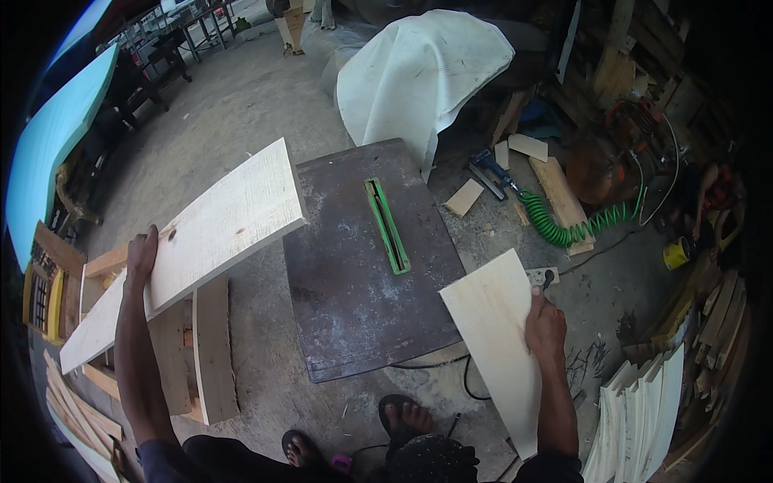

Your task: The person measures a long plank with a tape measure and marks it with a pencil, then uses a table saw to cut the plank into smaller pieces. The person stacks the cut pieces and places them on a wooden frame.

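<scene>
My left hand is closed around the edge of a long, wide pale wooden board, which slants up from lower left to the table saw's left edge. My right hand grips a shorter pale wooden plank by its right edge, with its upper left corner by the saw's right edge. Between them stands the table saw, with a dark, worn metal top and a green-framed slot. Whether a blade stands up in the slot is hard to make out.
A wooden frame stands under the left board. Stacked pale strips lie at lower right. A blue nail gun with a coiled green hose rests near offcuts. White sheeting drapes behind. Cables run by my feet. Another person is far right.
</scene>
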A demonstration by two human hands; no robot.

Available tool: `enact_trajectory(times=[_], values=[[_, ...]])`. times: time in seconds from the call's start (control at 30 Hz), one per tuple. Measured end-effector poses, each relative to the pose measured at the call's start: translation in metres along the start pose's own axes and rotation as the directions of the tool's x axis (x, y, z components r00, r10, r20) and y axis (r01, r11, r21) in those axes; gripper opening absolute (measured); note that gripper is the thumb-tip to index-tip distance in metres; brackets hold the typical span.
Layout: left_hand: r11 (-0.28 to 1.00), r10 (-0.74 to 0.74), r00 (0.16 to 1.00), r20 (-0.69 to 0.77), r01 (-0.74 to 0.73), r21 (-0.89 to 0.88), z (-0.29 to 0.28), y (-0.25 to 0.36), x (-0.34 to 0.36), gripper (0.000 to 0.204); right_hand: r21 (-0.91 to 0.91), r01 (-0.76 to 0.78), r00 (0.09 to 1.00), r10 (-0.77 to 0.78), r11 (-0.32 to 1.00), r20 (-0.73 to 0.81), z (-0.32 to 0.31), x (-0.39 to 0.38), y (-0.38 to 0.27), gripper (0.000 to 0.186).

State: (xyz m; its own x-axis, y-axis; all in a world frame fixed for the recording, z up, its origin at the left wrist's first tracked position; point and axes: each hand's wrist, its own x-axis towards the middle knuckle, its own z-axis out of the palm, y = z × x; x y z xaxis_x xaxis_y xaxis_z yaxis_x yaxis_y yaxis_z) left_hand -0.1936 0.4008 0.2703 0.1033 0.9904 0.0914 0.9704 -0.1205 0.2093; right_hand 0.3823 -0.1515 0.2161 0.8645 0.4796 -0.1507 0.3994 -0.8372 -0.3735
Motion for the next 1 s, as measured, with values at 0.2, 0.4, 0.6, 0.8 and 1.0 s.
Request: enact_trajectory(times=[0.2,0.4,0.6,0.8,1.0], values=[[0.990,0.139,0.972,-0.188,-0.140,0.008,-0.001,0.045,-0.045,0.055,-0.044,0.000,0.984,0.008,0.999,0.176,0.026,-0.058,-0.029,0.071],[0.485,0.796,0.500,-0.341,-0.864,-0.136,0.006,0.210,-0.240,0.017,-0.028,-0.131,0.976,0.134,0.991,0.173,0.040,-0.065,-0.048,0.078],[0.177,0.984,0.178,0.020,-0.942,-0.287,0.091,0.273,-0.334,0.057,-0.051,-0.128,0.981,0.134,0.990,0.143,0.054,-0.070,-0.060,0.083],[0.195,0.978,0.170,0.120,-0.953,-0.232,0.126,0.263,-0.334,0.063,0.148,-0.104,0.961,0.061,0.984,0.271,0.032,-0.106,-0.050,0.075],[0.173,0.985,0.161,0.069,-0.951,-0.256,0.124,0.264,-0.337,0.063,0.310,-0.177,0.936,0.063,0.934,0.345,0.011,-0.258,0.088,0.071]])
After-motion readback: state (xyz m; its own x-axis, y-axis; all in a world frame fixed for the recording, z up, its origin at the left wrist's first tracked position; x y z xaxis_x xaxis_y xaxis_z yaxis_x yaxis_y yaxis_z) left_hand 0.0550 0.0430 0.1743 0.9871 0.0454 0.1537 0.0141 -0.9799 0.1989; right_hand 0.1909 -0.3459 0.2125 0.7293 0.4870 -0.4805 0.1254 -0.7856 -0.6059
